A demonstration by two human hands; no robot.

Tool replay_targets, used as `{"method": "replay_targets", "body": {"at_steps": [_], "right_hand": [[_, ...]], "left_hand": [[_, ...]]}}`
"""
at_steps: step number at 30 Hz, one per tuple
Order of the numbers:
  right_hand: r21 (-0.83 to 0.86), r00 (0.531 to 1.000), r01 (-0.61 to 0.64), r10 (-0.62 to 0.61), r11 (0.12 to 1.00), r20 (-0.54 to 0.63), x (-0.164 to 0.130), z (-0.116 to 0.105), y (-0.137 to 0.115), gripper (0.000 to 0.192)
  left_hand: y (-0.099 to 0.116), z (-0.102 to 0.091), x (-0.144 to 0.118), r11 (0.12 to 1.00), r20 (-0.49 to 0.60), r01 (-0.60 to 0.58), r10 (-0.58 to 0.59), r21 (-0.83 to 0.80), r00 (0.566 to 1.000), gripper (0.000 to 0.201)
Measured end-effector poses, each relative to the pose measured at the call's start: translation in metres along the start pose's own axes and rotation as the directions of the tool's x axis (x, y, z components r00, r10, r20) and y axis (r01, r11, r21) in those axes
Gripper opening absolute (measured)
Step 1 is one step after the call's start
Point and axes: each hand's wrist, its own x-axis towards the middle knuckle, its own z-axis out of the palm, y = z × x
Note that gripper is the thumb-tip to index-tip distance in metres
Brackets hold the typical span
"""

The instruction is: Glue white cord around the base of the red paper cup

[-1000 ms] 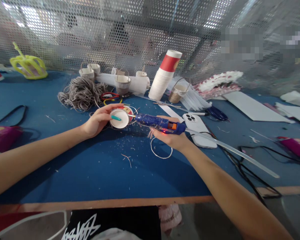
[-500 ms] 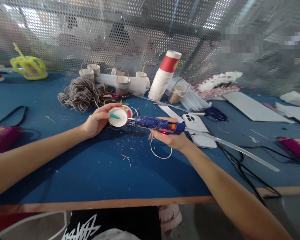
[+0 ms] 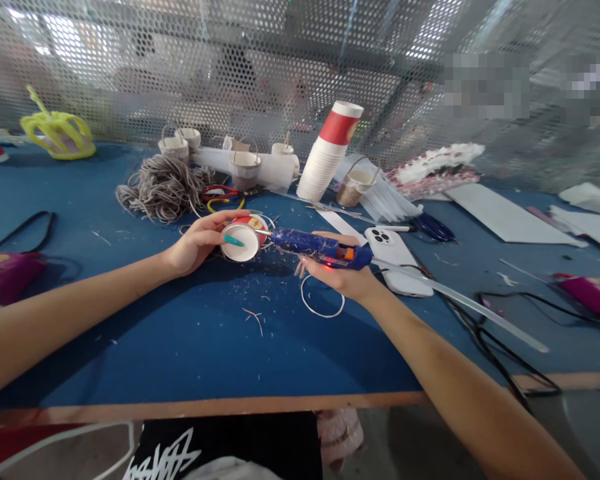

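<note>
The left hand (image 3: 197, 243) grips a small red and white paper cup (image 3: 251, 223), its thumb with a teal nail lying over the cup's white round end. The right hand (image 3: 347, 280) is wrapped around a blue glue gun (image 3: 305, 247), whose small red light is lit. The cup sits just left of the glue gun, at its metal tip; whether tip and cup touch is hard to tell.

A long clear glue stick (image 3: 485, 310) runs out from the rear of the glue gun, passing over a white phone (image 3: 405, 270) just to the gun's right. On the near side of the glue gun, a loop of white string (image 3: 325, 316) lies on the blue table (image 3: 180, 360).

Beyond the glue gun stands a leaning stack of paper cups (image 3: 323, 163), with a little brown bucket (image 3: 351, 193) to its right. Left of the gun and farther back lies a heap of grey yarn (image 3: 163, 187); well apart on that same side is a yellow basket (image 3: 60, 137). A white board (image 3: 513, 213) rests far to the gun's right.
</note>
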Motion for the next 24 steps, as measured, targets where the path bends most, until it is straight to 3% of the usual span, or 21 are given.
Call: {"method": "replay_targets", "body": {"at_steps": [14, 24], "right_hand": [[-0.016, 0.997, -0.059, 0.059, 0.998, 0.046, -0.0012, -0.0016, -0.0025, 0.013], [0.019, 0.994, -0.071, 0.069, 0.997, 0.083, -0.0004, -0.0021, -0.0029, 0.012]], "left_hand": [[-0.0005, -0.0029, 0.0009, 1.000, 0.003, 0.014, -0.014, -0.001, 1.000, 0.057], [-0.0025, -0.0088, 0.0041, 0.999, 0.027, -0.036, 0.037, -0.036, 0.999, 0.054]]}}
